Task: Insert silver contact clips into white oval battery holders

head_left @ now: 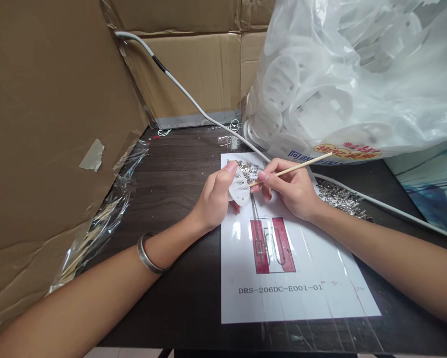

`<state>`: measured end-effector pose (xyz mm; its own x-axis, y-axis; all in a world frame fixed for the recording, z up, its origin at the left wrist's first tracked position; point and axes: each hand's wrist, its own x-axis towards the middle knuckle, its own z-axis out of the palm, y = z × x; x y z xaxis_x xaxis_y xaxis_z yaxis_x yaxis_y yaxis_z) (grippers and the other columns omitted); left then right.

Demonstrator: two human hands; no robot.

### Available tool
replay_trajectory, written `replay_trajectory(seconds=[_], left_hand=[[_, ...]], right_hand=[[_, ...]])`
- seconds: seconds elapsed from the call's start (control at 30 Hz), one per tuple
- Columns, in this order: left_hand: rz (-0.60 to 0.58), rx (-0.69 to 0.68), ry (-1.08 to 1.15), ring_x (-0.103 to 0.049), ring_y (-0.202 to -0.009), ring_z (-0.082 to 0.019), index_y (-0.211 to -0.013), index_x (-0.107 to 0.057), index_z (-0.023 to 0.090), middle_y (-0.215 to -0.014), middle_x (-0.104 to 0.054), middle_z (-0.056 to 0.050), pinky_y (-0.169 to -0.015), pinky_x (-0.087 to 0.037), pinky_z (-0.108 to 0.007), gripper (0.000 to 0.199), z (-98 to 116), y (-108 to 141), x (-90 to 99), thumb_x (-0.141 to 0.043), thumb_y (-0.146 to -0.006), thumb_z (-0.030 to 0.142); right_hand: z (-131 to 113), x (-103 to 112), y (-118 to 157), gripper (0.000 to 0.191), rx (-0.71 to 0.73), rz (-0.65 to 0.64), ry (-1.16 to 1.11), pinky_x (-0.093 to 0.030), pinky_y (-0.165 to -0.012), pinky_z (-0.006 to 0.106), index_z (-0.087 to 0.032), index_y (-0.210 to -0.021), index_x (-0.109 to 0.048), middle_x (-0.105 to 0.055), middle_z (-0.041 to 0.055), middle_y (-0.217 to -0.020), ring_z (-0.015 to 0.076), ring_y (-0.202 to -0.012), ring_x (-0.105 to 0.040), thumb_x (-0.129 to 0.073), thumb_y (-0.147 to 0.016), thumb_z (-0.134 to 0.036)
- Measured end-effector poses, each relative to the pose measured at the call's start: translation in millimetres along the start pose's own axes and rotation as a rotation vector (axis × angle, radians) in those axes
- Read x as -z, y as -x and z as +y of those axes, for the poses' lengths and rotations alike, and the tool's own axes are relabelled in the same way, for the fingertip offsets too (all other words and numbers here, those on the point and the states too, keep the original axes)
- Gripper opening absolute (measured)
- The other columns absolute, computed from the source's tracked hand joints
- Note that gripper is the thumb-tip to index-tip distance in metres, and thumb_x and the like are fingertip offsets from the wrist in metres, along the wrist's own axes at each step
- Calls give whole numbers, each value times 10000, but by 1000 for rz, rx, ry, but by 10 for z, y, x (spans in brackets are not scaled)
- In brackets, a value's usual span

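Observation:
My left hand (218,194), with a metal bangle on its wrist, grips a round white plastic disc (240,195) that has slots and small metal pieces along it. In my right hand (288,186) a thin wooden stick (305,163) is pinched like a pen. Its lower tip meets the disc's right edge near the small metal pieces. Just behind the disc lies a small heap of metal parts (247,168) on the printed sheet (301,298). A larger pile of shiny metal parts (342,199) sits beyond my right forearm. Some fingers of both hands are hidden.
A big clear bag (320,109) full of white discs stands at the back right. A white cable (193,102) crosses the dark table (178,169) diagonally. Cardboard walls (193,74) rise at the left and back. Wooden sticks in plastic wrap (92,238) lie along the left wall.

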<state>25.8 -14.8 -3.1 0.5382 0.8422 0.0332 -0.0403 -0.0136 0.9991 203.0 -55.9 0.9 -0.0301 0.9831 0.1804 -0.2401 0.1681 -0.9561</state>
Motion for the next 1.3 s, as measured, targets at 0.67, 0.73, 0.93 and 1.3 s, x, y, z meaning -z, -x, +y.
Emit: replay_trajectory(seconds=[0.67, 0.73, 0.93, 1.3], left_hand=[[30, 21, 23, -542, -422, -150, -610, -582, 214, -456, -555, -26, -443, -473, -303, 669, 19, -8, -19, -367, -941, 754], [36, 14, -2, -550, -430, -155, -595, -579, 216, -448, -556, -30, -451, -470, -307, 685, 14, -5, -16, -347, -948, 755], [19, 1, -7, -552, -439, -153, -527, -556, 216, -441, -551, -37, -461, -467, -302, 699, 21, 0, -17, -368, -946, 744], [27, 18, -8, -552, -442, -143, -541, -546, 215, -456, -547, -33, -449, -447, -294, 681, 32, 2, -19, -368, -948, 731]], right_hand=[[12, -14, 20, 306, 40, -8, 144, -475, -458, 243, -189, -774, -679, -765, 21, -723, 82, -483, -577, -849, -881, -419], [15, -11, 18, 337, 29, 8, 140, -475, -452, 243, -189, -761, -670, -771, 25, -723, 83, -471, -578, -851, -873, -451], [23, -18, 9, 356, 22, 1, 114, -486, -440, 232, -187, -763, -660, -795, 36, -750, 83, -451, -588, -856, -865, -466], [42, -7, 2, 360, 10, -1, 132, -496, -451, 237, -189, -784, -658, -797, 34, -764, 84, -460, -588, -842, -874, -485]])
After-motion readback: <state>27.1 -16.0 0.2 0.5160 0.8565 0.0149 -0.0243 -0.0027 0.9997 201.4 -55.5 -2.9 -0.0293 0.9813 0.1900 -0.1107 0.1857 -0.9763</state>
